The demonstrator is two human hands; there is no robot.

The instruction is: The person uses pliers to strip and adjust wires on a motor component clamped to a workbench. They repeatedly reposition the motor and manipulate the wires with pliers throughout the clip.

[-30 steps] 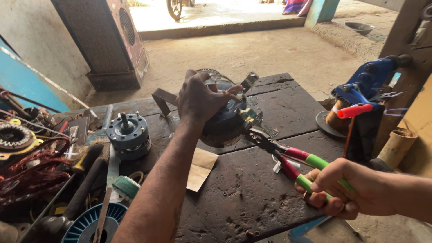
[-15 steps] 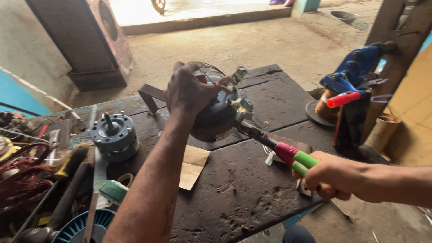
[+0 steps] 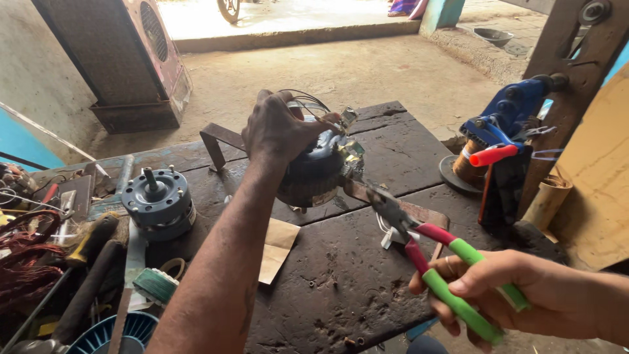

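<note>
1. Small repair workshop for electric motors, open to a dusty yard.
2. Rough, dark, scarred workbench [image 3: 367, 275] of worn planks, stained and pitted.
3. Motor parts everywhere: a grey motor housing with shaft [image 3: 156, 200], a dark motor body [image 3: 314, 174] under the left hand [image 3: 278, 128], reddish copper windings [image 3: 26, 262] heaped at the bench's left end.
4. Hand tools about: pliers with red and green grips [image 3: 432, 262] in the right hand [image 3: 517, 298], a screwdriver [image 3: 85, 246] among the clutter, a blue bench tool with a red handle [image 3: 504, 124] at the right.
5. Bare earth floor [image 3: 341, 72] beyond, with an old metal-cased cooler [image 3: 141, 59] standing on it.
</note>
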